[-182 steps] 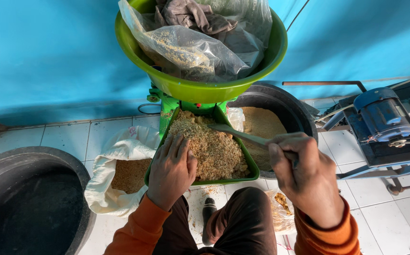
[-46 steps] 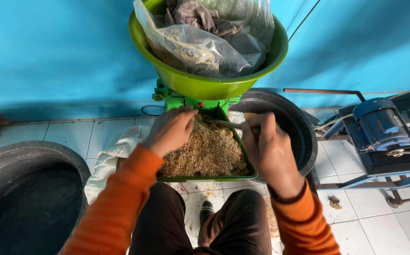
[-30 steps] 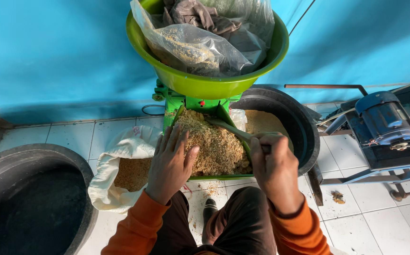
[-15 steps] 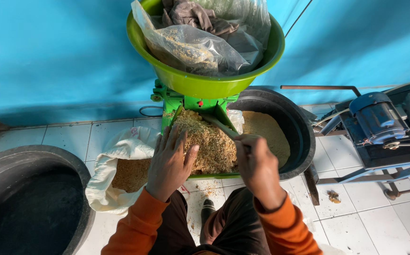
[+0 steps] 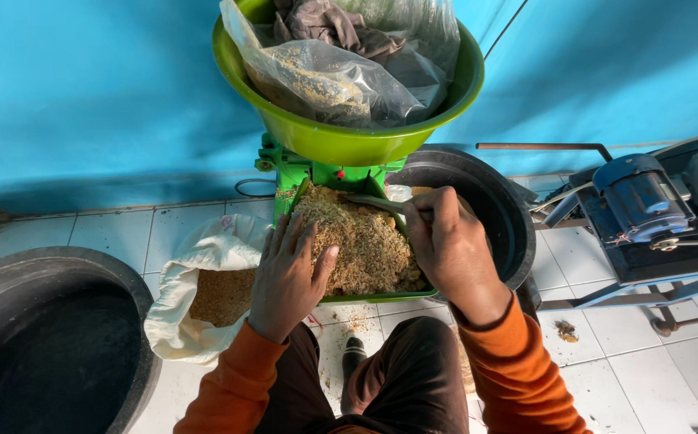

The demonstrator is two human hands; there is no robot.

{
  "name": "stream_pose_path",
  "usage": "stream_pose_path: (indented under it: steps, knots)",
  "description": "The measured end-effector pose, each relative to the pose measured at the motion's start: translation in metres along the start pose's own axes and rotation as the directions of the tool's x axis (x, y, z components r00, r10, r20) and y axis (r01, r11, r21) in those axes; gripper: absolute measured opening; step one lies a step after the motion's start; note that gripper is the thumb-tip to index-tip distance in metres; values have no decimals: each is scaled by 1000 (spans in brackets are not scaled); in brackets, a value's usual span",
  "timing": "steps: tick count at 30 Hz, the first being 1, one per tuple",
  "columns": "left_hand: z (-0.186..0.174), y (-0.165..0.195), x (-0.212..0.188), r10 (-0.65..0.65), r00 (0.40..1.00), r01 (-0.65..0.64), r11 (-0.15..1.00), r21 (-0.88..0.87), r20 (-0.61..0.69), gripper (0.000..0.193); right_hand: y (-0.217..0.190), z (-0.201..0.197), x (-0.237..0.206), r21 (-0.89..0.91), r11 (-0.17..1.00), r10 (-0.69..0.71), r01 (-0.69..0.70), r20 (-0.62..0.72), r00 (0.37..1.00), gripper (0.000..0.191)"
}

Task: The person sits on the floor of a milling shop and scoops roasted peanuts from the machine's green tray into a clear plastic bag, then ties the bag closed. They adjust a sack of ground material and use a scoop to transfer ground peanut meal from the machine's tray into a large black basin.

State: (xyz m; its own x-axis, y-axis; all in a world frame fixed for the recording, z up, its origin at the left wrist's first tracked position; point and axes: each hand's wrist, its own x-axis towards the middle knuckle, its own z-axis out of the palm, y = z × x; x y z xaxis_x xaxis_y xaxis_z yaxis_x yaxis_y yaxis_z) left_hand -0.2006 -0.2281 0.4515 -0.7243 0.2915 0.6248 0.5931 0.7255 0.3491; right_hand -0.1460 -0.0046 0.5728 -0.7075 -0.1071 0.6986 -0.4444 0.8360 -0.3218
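A green tray point(image 5: 381, 296) under a green machine point(image 5: 329, 171) holds a heap of coarse tan meal point(image 5: 361, 245). My left hand point(image 5: 288, 277) lies flat with fingers spread on the left side of the heap. My right hand point(image 5: 449, 249) is closed round the handle of a metal spoon point(image 5: 377, 202) whose blade rests on the top of the heap. Above, a green bowl point(image 5: 341, 141) carries a clear plastic bag of meal point(image 5: 329, 76) and a dark cloth point(image 5: 325, 20).
A white sack point(image 5: 204, 289) with brown meal stands open at the left of the tray. A black tub point(image 5: 485, 209) sits behind my right hand, another black tub point(image 5: 43, 345) at far left. A blue motor on a frame point(image 5: 646, 209) is at right. Floor is white tile.
My right hand has drawn back from the far end of the tray toward me with the spoon. My left hand came from the tray's top to lie flat on the heap's left side.
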Motion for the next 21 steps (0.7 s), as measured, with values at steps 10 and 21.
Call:
stream_pose_path:
  steps: [10, 21]
  knots:
    - [1, -1, -1, 17, 1000, -17, 1000, 5, 12, 56, 1, 24, -40, 16, 999, 31, -29, -124, 992, 17]
    - [1, -1, -1, 9, 1000, -9, 1000, 9, 24, 55, 4, 43, -56, 41, 995, 93, -88, -168, 981, 18]
